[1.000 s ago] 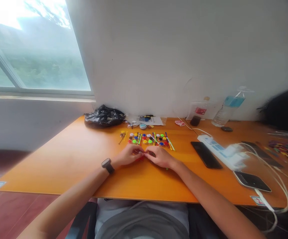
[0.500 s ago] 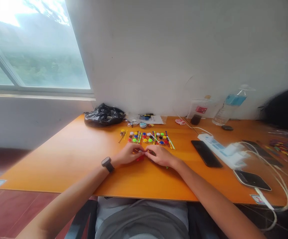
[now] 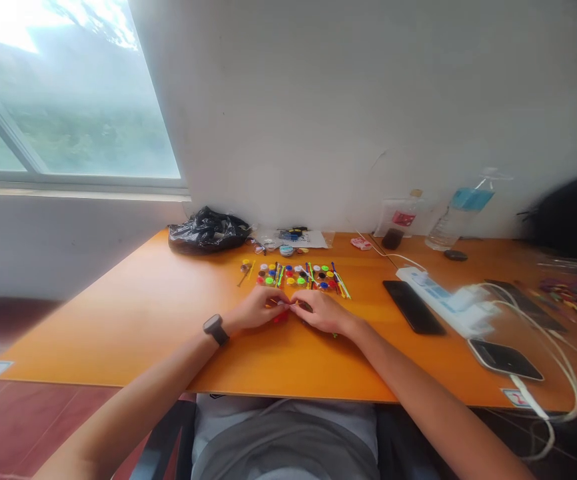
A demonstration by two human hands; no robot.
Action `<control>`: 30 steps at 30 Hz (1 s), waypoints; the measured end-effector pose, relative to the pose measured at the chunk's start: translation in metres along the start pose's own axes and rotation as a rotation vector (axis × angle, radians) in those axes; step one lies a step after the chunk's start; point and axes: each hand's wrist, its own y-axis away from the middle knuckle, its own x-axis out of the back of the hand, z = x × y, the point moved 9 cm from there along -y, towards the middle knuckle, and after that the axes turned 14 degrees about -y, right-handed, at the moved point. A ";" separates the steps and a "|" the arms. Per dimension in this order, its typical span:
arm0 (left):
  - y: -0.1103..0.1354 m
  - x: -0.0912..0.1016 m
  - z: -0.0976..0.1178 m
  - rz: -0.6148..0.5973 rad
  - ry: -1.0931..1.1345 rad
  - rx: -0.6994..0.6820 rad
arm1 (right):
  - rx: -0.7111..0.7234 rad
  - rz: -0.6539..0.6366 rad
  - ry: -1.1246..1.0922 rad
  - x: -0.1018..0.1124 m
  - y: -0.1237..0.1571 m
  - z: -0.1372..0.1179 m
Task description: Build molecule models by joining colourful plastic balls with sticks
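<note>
My left hand (image 3: 257, 310) and my right hand (image 3: 320, 311) rest on the orange table (image 3: 143, 320), fingertips meeting in the middle. Both pinch a small piece between them; a bit of red (image 3: 281, 318) shows under the fingers, too small to name. A dark watch (image 3: 215, 329) sits on my left wrist. Just beyond the hands lies a spread of small coloured round pieces and thin sticks (image 3: 298, 276).
A black plastic bag (image 3: 207, 231) lies at the back near the wall, next to papers and small parts (image 3: 293, 239). To the right are a black phone (image 3: 413, 306), a white power strip (image 3: 446, 301) with cables, another phone (image 3: 504, 359), bottles (image 3: 461, 209) and a dark bag (image 3: 571, 217).
Almost nothing has moved. Both hands stay pinched together at the same spot; the view has shifted very slightly.
</note>
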 end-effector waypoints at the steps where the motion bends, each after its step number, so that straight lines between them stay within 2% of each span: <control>1: 0.000 0.000 0.000 0.001 0.000 -0.001 | 0.000 -0.001 0.000 0.000 0.000 0.000; 30: 0.001 -0.003 -0.005 -0.003 -0.041 -0.021 | 0.000 -0.013 -0.019 -0.002 -0.001 0.002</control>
